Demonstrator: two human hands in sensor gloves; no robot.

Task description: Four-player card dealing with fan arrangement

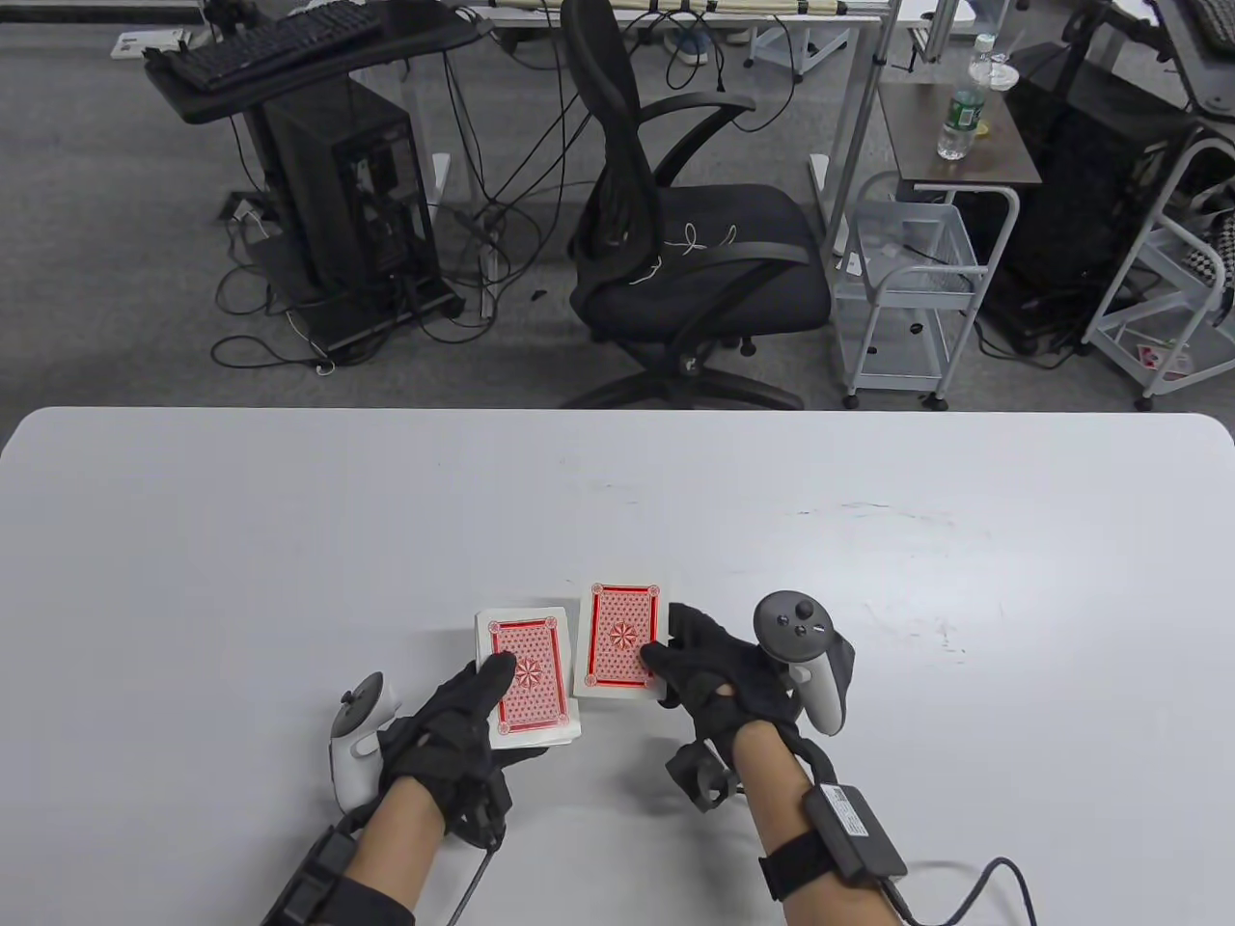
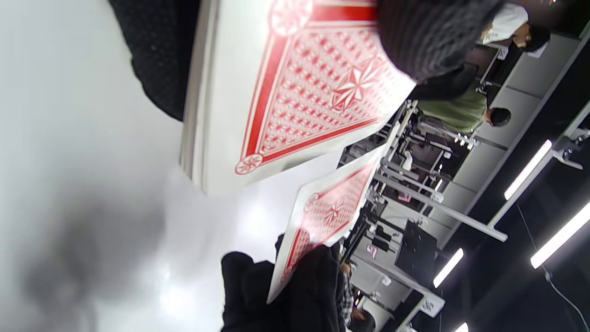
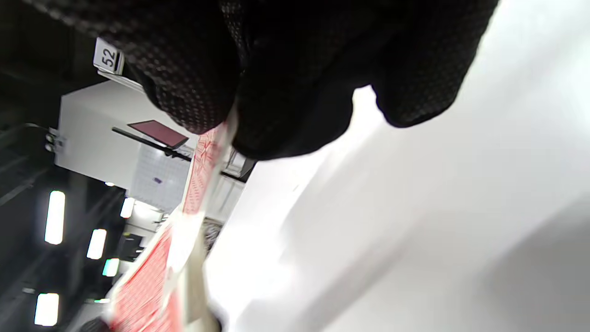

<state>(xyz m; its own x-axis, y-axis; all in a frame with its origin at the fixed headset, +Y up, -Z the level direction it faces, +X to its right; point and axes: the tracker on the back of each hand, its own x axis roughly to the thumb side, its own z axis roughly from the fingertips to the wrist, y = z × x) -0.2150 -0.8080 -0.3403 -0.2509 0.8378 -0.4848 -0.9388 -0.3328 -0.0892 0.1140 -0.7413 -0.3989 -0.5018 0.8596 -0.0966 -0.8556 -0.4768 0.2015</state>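
My left hand (image 1: 453, 719) holds the red-backed deck (image 1: 529, 690) above the white table (image 1: 617, 502), thumb lying on the top card. In the left wrist view the deck (image 2: 286, 92) fills the top with my thumb (image 2: 424, 32) on it. My right hand (image 1: 719, 675) pinches a single red-backed card (image 1: 619, 639) by its right edge, just right of the deck. That card shows in the left wrist view (image 2: 327, 212) and edge-on between my fingers in the right wrist view (image 3: 203, 175). Whether the card touches the table I cannot tell.
A black office chair (image 1: 675, 241) stands beyond the table's far edge, with a white wire cart (image 1: 907, 289) to its right and a computer tower (image 1: 347, 193) to its left. The table's front edge is below my wrists.
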